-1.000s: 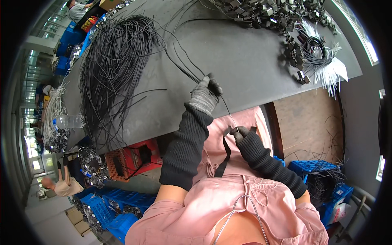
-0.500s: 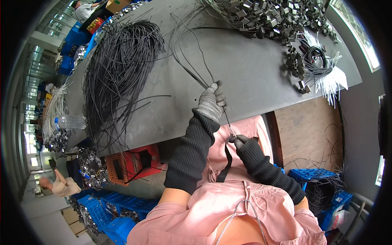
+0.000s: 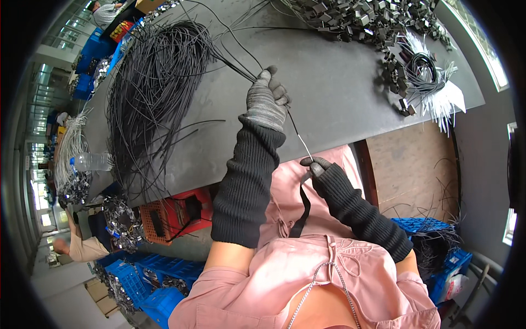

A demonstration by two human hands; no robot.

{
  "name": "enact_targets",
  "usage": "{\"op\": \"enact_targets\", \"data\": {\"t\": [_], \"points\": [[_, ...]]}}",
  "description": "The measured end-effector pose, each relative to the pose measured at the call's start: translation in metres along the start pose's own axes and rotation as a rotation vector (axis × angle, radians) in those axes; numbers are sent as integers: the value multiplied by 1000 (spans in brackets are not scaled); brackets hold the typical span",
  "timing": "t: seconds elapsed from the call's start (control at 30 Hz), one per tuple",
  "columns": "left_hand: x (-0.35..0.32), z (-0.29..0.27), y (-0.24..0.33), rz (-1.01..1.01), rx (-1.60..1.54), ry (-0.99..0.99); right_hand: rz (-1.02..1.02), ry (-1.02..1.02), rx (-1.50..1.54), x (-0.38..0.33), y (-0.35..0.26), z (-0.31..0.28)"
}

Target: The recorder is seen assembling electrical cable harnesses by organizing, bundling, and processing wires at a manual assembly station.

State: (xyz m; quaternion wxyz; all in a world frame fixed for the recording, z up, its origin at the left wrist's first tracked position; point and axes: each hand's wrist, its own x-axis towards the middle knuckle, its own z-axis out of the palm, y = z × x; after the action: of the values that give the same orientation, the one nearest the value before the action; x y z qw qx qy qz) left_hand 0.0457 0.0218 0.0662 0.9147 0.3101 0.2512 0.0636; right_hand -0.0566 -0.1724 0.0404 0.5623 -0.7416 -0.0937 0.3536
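My left hand (image 3: 267, 94), in a grey knit glove, is closed around a few thin black cables (image 3: 233, 64) above the grey table. From under its fingers one cable (image 3: 293, 123) runs down to my right hand (image 3: 319, 166), turning pale towards that end. The gloved right hand pinches this pale end close to my body. A black strap (image 3: 303, 211) hangs from the right hand's fingertips down over the pink clothing. To the left of my left hand lies a large bundle of black cables (image 3: 156, 93).
A heap of small metal parts (image 3: 361, 19) covers the table's (image 3: 323, 82) far right, with a coiled cable (image 3: 422, 68) beside white strips. A clear bottle (image 3: 92, 162) lies at the left edge. Blue crates (image 3: 422, 226) and a red crate (image 3: 189, 211) stand below.
My left hand has moved up and left over the table with the cables. More pale cable shows between the hands. My right hand has risen slightly.
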Motion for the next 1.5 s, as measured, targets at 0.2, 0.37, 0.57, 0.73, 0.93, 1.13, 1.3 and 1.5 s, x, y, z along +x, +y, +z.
{"op": "enact_targets", "data": {"t": [0.2,0.37,0.57,0.73,0.93,1.13,1.3,1.5], "points": [[8,-2,-22,-122,-113,-61,-426,138,-352,0,34,-9],[-15,12,-36,-156,-5,89,-601,225,-614,-6,35,2],[-14,-2,-66,-228,42,77,-551,244,-724,-5,43,3],[-13,-12,-77,-233,73,67,-517,233,-677,-1,49,-1],[-30,-26,-115,-393,29,188,-493,220,-812,11,38,-9],[-28,-39,-116,-394,-77,155,-429,103,-818,8,26,-21],[-9,-33,-92,-326,-149,119,-419,105,-785,8,37,-18],[-25,-20,-101,-391,-53,226,-539,206,-1022,25,34,-24]]}}
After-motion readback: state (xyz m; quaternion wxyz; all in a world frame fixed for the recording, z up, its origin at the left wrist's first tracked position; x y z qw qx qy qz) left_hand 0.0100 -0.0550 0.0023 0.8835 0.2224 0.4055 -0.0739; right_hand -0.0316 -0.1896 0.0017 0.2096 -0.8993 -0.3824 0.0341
